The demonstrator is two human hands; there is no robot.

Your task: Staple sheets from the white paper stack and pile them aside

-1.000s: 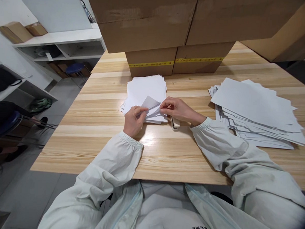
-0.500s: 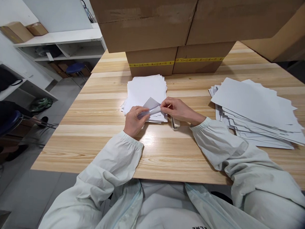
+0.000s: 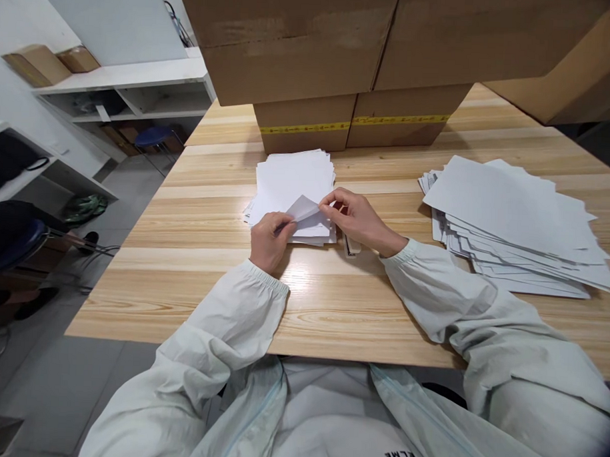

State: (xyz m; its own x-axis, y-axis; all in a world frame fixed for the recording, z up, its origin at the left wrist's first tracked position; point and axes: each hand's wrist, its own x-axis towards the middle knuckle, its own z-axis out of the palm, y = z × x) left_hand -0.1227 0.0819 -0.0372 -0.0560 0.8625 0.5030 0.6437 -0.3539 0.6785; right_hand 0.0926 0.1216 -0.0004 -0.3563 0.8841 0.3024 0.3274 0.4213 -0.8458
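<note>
A stack of white paper [image 3: 291, 178] lies on the wooden table in front of me. At its near edge, a sheet of paper [image 3: 304, 208] is lifted and folded back at the corner. My left hand [image 3: 271, 239] pinches the near left part of that sheet between thumb and fingers. With thumb and forefinger, my right hand [image 3: 353, 217] grips the sheet's right corner. A light-coloured stapler [image 3: 352, 247] rests beside the stack, partly hidden under my right hand.
A larger, untidy pile of papers [image 3: 506, 209] sits on the right of the table [image 3: 332, 309]. Stacked cardboard boxes [image 3: 311, 49] stand at the back. To the left are white shelves [image 3: 140, 76], a blue stool [image 3: 153, 136] and part of another person's legs.
My right hand has risen slightly, and the sheet's corner is lifted a little more. My left hand keeps its pinch in nearly the same place.
</note>
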